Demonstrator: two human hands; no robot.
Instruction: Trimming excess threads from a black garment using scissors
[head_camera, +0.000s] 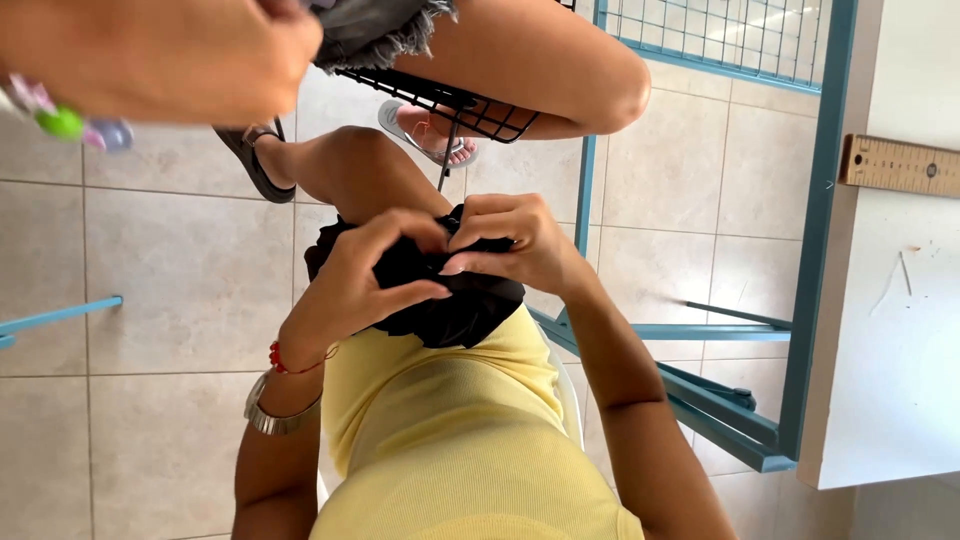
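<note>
both hands gripped the black fabric (455, 300) bunched on the lap: left hand (365, 270) at its nine o'clock edge, right hand (510, 245) at one o'clock, equally near.

- I saw a bright, evenly daylit scene, with soft glare on the pale floor tiles (170, 300).
- Shadows were faint and soft-edged.
- The arm (150, 55) at the top left was blurred and out of focus.
- My view looked bent at the edges.
</note>
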